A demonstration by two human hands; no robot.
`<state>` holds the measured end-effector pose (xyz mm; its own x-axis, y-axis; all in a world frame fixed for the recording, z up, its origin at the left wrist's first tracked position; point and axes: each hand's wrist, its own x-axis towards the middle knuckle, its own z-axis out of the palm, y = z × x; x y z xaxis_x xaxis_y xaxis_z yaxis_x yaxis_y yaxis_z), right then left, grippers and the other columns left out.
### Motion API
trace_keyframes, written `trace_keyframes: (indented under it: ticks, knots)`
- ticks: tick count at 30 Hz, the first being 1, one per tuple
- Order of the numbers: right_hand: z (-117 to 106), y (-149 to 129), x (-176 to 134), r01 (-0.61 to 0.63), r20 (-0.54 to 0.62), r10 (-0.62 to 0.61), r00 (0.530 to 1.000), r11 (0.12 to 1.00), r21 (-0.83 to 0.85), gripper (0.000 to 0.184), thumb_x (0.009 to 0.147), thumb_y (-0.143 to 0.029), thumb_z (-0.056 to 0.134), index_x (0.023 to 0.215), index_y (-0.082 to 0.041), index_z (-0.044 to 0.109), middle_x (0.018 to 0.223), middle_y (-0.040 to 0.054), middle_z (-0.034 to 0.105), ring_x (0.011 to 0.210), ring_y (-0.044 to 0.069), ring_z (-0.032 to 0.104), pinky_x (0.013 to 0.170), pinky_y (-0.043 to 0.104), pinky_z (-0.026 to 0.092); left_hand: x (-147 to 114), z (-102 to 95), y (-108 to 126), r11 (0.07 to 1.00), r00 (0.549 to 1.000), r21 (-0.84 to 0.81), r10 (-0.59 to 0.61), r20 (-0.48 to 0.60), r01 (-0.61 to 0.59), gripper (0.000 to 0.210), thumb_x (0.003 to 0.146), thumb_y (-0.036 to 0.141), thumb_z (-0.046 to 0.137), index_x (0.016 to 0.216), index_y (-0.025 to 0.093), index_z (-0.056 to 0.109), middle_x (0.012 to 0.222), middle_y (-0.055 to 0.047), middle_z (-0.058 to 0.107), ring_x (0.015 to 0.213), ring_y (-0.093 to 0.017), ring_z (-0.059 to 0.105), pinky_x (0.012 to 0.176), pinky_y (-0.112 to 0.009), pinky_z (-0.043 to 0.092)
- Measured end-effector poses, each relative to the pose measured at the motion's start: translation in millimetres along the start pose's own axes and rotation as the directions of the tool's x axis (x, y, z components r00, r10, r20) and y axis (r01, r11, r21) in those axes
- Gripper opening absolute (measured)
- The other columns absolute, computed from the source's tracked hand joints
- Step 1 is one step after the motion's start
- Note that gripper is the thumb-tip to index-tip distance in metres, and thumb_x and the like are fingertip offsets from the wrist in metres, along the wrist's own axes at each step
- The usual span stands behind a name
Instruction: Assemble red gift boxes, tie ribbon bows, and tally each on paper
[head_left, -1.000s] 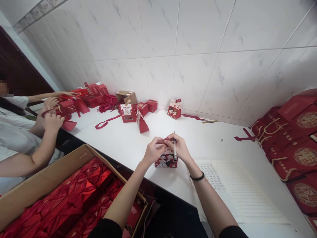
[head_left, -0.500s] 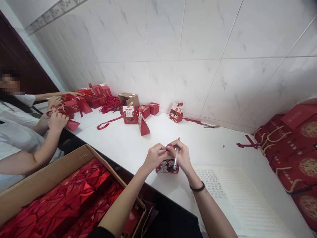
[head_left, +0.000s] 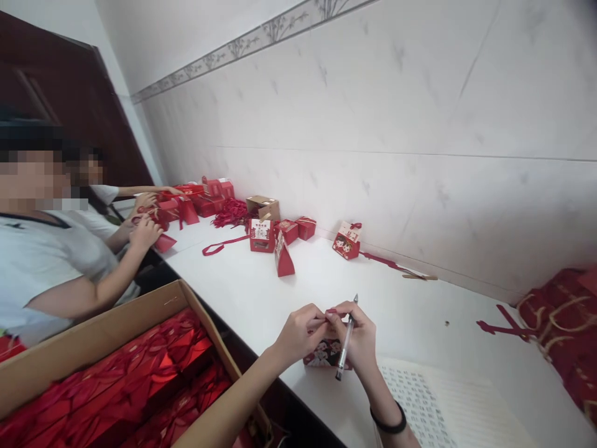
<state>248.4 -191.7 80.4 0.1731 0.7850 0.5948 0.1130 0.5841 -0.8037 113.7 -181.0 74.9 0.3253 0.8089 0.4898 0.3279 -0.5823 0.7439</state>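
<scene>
1. left hand (head_left: 298,336): fingers pinched on what looks like a red ribbon (head_left: 331,311), partly hidden.
2. right hand (head_left: 362,336): fingers hold a pen (head_left: 346,350) and meet the ribbon.
3. below both hands, the printed box (head_left: 321,356) stands on the white counter (head_left: 247,305).

A dark door (head_left: 69,87) is located at far left. Red rope-handled bags (head_left: 566,330) occupy the right. Written paper (head_left: 415,398) lies at near right.
</scene>
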Motion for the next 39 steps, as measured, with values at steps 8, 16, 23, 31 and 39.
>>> trace_keyframes:
  ticks: [8, 16, 23, 31, 39]
  knots:
    - [10.4, -29.1, 6.5, -0.032, 0.338, -0.007, 0.941, 0.993, 0.111, 0.012, 0.079, -0.029, 0.065, 0.071, -0.021, 0.062, 0.066, 0.0009, 0.062, 0.055, 0.016, 0.06, 0.046, 0.023, 0.052, -36.9, -34.1, 22.8, 0.926, 0.969, -0.303, -0.245, -0.027, 0.226, 0.019, 0.079, 0.029, 0.058, 0.093, 0.016, 0.056, 0.092, -0.007, 0.065, 0.085, -0.018, 0.064, 0.077, -0.03, 0.052]
    - [42.2, -96.8, -3.1, 0.115, 0.335, -0.225, 0.915, 0.941, 0.319, 0.007, 0.081, -0.022, 0.064, 0.076, -0.022, 0.059, 0.071, 0.0019, 0.061, 0.061, 0.017, 0.06, 0.046, 0.025, 0.049, -113.0, -82.8, 63.2, 0.951, 0.946, -0.074, -0.306, -0.106, 0.3, 0.043, 0.072, 0.028, 0.067, 0.11, 0.016, 0.049, 0.096, -0.008, 0.062, 0.082, -0.018, 0.062, 0.07, -0.028, 0.052]
    - [66.4, -107.8, -9.3, -0.081, 0.364, -0.016, 0.931, 0.965, 0.25, 0.02, 0.076, -0.034, 0.069, 0.07, -0.02, 0.056, 0.058, -0.0025, 0.05, 0.051, 0.013, 0.05, 0.044, 0.023, 0.041, -146.2, -112.5, 114.0, 0.874, 0.845, -0.001, -0.471, -0.252, 0.487, 0.042, 0.07, 0.031, 0.069, 0.108, 0.017, 0.057, 0.099, -0.005, 0.067, 0.086, -0.021, 0.064, 0.076, -0.032, 0.053]
    - [74.5, -89.3, -26.3, -0.488, 0.479, 0.295, 0.827, 0.8, 0.35, 0.029, 0.069, -0.037, 0.072, 0.07, -0.019, 0.05, 0.061, -0.0014, 0.054, 0.054, 0.014, 0.055, 0.046, 0.022, 0.044, -158.3, -137.3, 133.9, 0.868, 0.865, -0.061, -0.496, -0.074, 0.493, 0.03, 0.079, 0.031, 0.058, 0.105, 0.018, 0.064, 0.101, -0.006, 0.068, 0.094, -0.023, 0.064, 0.08, -0.032, 0.052]
    - [104.8, -113.1, -58.4, -0.402, 0.698, 0.111, 0.707, 0.876, 0.267, 0.028, 0.071, -0.035, 0.07, 0.09, -0.019, 0.056, 0.073, 0.0022, 0.064, 0.068, 0.019, 0.063, 0.061, 0.03, 0.053, -217.1, -173.6, 133.9, 0.862, 0.853, -0.012, -0.504, -0.135, 0.507, 0.031, 0.08, 0.031, 0.057, 0.108, 0.019, 0.062, 0.106, -0.005, 0.067, 0.096, -0.023, 0.063, 0.082, -0.031, 0.05]
